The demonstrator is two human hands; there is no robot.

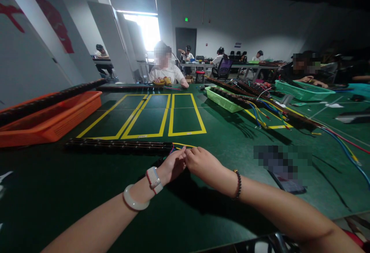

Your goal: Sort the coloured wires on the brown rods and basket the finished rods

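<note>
A long dark strip [121,145] lies across the green table, with coloured wires [182,144] coming out of its right end. My left hand [173,165], with a watch on its wrist, is closed at those wires. Against its fingertips, my right hand [204,164] is closed too, its fingers pinched together. The wires run into the fingers of both hands. Their ends, and anything else between the fingertips, are hidden.
Yellow tape rectangles [167,129] mark the table [231,214] beyond the strip. An orange basket [58,120] stands left with another dark strip across it. A green basket [224,99] holds wired strips on the right, and a phone [285,174] lies nearer. A person [170,70] sits opposite.
</note>
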